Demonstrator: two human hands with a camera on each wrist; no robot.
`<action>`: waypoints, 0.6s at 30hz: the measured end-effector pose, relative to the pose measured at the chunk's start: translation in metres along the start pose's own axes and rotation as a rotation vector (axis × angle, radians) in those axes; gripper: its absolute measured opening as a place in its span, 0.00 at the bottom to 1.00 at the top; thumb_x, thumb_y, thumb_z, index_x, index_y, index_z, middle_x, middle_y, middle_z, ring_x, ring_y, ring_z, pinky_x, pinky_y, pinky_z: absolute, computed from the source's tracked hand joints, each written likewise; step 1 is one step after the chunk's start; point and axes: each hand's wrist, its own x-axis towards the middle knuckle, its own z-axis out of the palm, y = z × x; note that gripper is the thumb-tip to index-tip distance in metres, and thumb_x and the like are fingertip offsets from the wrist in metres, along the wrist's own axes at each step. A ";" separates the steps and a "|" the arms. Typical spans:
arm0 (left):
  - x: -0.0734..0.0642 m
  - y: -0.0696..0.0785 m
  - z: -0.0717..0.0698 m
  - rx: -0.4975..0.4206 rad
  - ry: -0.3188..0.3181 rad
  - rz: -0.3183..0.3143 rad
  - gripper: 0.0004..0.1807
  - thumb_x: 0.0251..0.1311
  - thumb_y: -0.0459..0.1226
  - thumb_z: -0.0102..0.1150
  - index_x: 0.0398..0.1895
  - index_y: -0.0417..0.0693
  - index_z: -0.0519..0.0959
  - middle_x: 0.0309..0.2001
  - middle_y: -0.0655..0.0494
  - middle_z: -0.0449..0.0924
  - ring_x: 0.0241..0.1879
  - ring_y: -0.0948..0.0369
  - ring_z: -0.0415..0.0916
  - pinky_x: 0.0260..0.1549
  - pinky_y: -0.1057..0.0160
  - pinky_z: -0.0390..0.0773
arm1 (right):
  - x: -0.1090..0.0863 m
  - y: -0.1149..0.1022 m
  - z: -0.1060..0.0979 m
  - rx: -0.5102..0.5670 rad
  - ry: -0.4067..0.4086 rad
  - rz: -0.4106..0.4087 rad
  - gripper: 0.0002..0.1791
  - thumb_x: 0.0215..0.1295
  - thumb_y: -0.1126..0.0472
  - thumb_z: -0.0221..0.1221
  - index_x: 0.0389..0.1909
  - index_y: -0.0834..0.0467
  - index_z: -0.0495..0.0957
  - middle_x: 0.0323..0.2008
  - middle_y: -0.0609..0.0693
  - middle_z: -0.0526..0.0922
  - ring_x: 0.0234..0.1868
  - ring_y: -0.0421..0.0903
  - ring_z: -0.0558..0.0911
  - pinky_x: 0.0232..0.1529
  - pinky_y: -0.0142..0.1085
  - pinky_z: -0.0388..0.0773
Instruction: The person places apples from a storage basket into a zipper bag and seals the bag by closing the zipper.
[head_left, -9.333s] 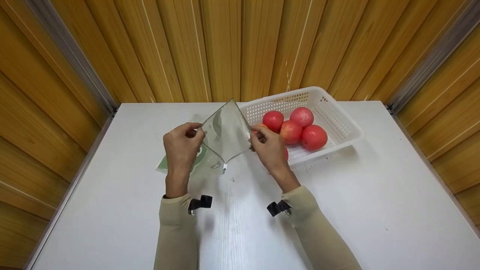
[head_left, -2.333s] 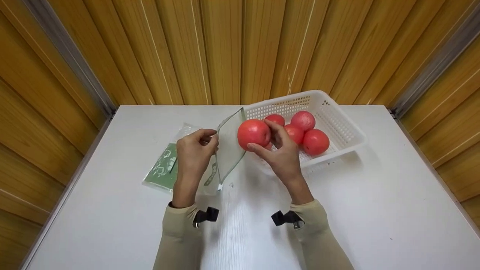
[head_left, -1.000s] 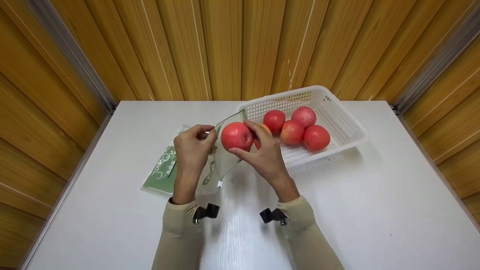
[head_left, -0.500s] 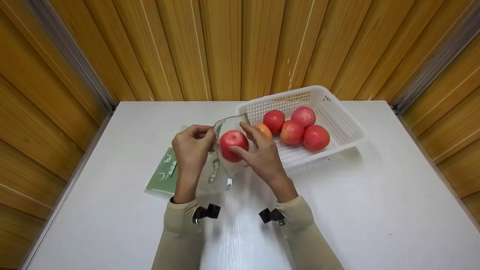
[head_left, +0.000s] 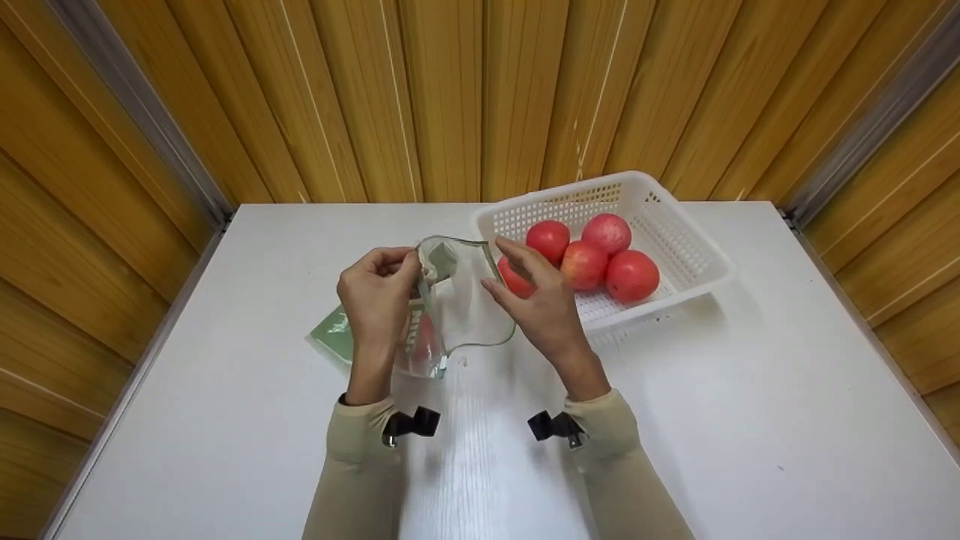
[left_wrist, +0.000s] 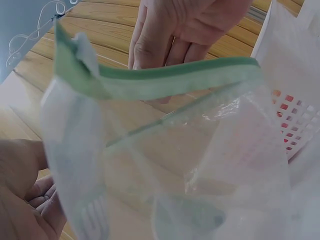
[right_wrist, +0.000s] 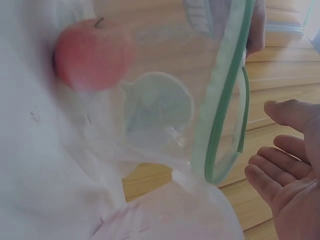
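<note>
My left hand (head_left: 375, 307) pinches the rim of a clear zip bag (head_left: 472, 311) with a green seal strip. The mouth of the bag gapes toward the right. Low inside it lies a red apple (right_wrist: 92, 55), stem showing in the right wrist view; the head view gives only a glimpse of it through the plastic. My right hand (head_left: 551, 307) is beside the far rim of the mouth, thumb and fingers spread apart with nothing between them. In the right wrist view its palm (right_wrist: 295, 175) is apart from the green strip.
A white perforated basket (head_left: 630, 178) holds several red apples (head_left: 632, 275) at the back right, close behind my right hand. A flat green-printed plastic packet (head_left: 334, 334) lies on the white table (head_left: 225, 420) under my left hand. Wood-patterned walls enclose the table.
The right hand carried an apple leftward from over the basket into the bag's mouth and let it go. It has since drawn back slightly right. The left hand kept its pinch on the rim.
</note>
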 end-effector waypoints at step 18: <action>0.004 -0.004 -0.001 -0.153 0.022 -0.080 0.04 0.66 0.30 0.70 0.39 0.36 0.89 0.31 0.47 0.89 0.26 0.56 0.87 0.25 0.63 0.87 | 0.004 0.014 -0.033 -0.026 0.049 0.122 0.30 0.65 0.66 0.74 0.67 0.65 0.79 0.64 0.58 0.83 0.63 0.55 0.83 0.65 0.47 0.79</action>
